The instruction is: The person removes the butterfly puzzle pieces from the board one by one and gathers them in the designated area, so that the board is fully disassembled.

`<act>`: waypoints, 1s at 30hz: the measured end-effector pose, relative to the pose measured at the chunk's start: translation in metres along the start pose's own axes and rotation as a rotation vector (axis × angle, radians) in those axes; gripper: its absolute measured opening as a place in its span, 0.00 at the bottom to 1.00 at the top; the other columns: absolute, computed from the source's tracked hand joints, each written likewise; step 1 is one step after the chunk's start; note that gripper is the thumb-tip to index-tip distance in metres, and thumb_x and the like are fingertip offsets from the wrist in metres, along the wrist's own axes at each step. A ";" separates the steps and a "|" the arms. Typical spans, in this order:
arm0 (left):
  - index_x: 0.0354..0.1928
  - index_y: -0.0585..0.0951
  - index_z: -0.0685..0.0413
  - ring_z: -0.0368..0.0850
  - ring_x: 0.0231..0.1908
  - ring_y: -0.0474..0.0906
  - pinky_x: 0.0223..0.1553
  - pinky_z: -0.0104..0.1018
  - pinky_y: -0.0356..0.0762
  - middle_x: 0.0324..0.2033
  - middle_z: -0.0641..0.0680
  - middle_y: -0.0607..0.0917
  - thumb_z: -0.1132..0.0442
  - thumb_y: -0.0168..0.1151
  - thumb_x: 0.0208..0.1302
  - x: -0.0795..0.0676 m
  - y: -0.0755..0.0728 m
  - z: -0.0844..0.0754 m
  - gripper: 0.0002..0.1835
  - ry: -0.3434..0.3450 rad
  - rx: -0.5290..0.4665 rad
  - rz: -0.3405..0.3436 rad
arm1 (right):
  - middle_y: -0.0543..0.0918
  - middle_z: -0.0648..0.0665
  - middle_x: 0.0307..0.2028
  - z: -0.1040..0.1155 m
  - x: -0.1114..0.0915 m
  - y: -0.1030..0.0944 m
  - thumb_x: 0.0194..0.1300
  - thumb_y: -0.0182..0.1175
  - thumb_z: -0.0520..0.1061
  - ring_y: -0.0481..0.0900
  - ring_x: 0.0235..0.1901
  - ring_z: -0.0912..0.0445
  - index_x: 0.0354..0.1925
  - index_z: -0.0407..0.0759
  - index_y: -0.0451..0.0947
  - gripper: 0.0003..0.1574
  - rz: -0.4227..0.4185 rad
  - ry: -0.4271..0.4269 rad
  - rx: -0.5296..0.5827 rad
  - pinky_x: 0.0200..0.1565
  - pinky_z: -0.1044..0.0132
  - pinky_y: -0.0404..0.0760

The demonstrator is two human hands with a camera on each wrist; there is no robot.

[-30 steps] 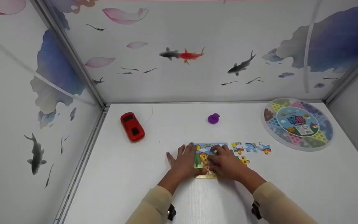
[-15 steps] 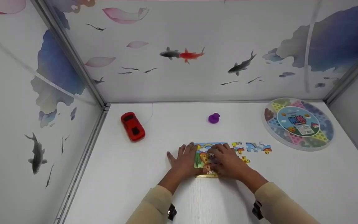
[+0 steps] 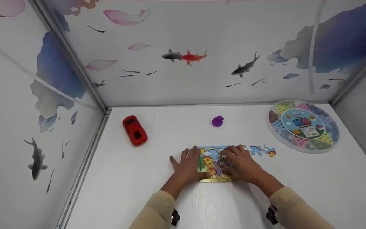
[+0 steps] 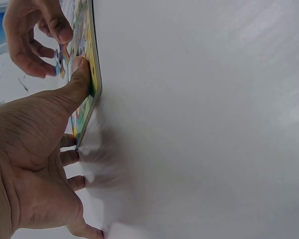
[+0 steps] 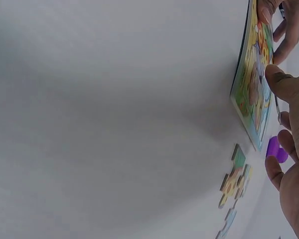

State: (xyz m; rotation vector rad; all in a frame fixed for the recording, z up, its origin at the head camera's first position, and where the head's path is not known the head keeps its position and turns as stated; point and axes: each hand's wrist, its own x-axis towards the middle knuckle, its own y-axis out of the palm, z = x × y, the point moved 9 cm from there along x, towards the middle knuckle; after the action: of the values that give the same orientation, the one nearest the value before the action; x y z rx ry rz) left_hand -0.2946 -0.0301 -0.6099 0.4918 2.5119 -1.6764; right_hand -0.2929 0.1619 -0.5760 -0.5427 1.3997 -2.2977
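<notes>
Shifting outward, away from the left hand [image 3: 187, 165], comes the right hand [image 3: 245, 165], baring more of the puzzle board [image 3: 208, 160] while the left stays put. From the head, the board lies between both hands: the left spreads straight fingers along its side, thumb resting on top, presumably to stop it sliding. Just beyond the right hand sit loose pieces [image 3: 255, 150], seemingly laid there for easy reach; a purple duck [image 3: 217, 121] stands ahead of both hands, a red car [image 3: 135, 130] off the left hand's outer side, and a round game box [image 3: 303, 124] farther out past the right. Over to the left wrist, and that clears up what the head view muddles: the right hand pinches a puzzle piece [image 4: 60, 59] in its fingertips, probably so the edges stay free; whether it touches the board, I can't tell. Now the right wrist: that piece shows nearly edge-on by the thumb, and on the hand's outer side lies a yellow-patterned piece [image 5: 230, 186], which the hand hides from the head.
</notes>
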 end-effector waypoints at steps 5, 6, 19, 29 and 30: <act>0.89 0.60 0.45 0.59 0.88 0.52 0.77 0.89 0.42 0.89 0.51 0.59 0.31 0.78 0.61 0.000 -0.001 -0.001 0.61 0.002 -0.007 -0.010 | 0.81 0.44 0.68 -0.021 -0.014 -0.010 0.70 0.78 0.47 0.74 0.70 0.41 0.70 0.51 0.80 0.34 0.001 0.049 0.003 0.73 0.29 0.73; 0.89 0.60 0.45 0.59 0.88 0.52 0.77 0.89 0.42 0.89 0.51 0.59 0.31 0.78 0.61 0.000 -0.001 -0.001 0.60 0.003 -0.007 -0.009 | 0.81 0.43 0.69 -0.025 -0.017 -0.012 0.70 0.78 0.46 0.74 0.71 0.40 0.70 0.50 0.80 0.34 0.000 0.057 0.000 0.73 0.28 0.72; 0.88 0.61 0.46 0.59 0.88 0.52 0.77 0.90 0.43 0.89 0.51 0.59 0.31 0.78 0.61 -0.004 -0.003 -0.001 0.60 0.004 0.008 -0.007 | 0.80 0.38 0.69 -0.076 -0.063 -0.040 0.70 0.78 0.42 0.73 0.71 0.33 0.72 0.48 0.79 0.35 -0.022 0.153 0.014 0.71 0.24 0.70; 0.88 0.61 0.45 0.59 0.88 0.52 0.76 0.90 0.43 0.88 0.51 0.60 0.30 0.78 0.60 -0.002 -0.001 0.001 0.61 0.004 0.000 -0.008 | 0.78 0.34 0.69 -0.093 -0.083 -0.043 0.71 0.76 0.42 0.75 0.72 0.31 0.63 0.43 0.86 0.24 0.002 0.178 0.007 0.72 0.32 0.77; 0.89 0.60 0.45 0.59 0.88 0.52 0.77 0.90 0.42 0.88 0.51 0.60 0.30 0.78 0.60 -0.002 0.000 0.001 0.61 0.004 0.000 -0.008 | 0.78 0.34 0.69 -0.092 -0.083 -0.043 0.71 0.76 0.41 0.76 0.72 0.31 0.62 0.43 0.86 0.23 -0.001 0.169 0.005 0.72 0.33 0.78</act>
State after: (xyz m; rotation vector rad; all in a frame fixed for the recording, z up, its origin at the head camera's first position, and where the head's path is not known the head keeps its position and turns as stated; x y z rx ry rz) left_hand -0.2927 -0.0317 -0.6093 0.4867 2.5198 -1.6799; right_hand -0.2755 0.2918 -0.5870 -0.3547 1.4692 -2.3949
